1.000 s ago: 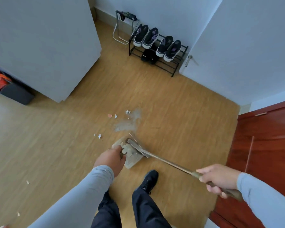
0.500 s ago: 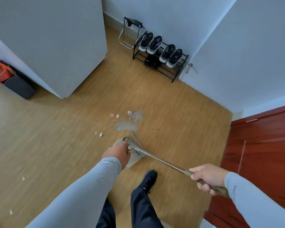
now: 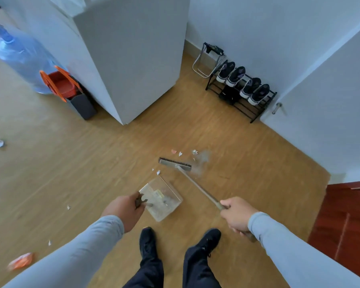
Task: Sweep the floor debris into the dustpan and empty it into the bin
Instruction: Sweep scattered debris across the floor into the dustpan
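The right hand hides part of the broom handle. Left of the dustpan, an orange scrap is blurred; the water bottle is cut off.

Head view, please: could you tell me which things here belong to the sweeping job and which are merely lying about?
Belong to the job:
broom, held by the right hand
dustpan, held by the left hand
paper scraps
dust patch

Just lying about:
shoe rack
water bottle
folding stool
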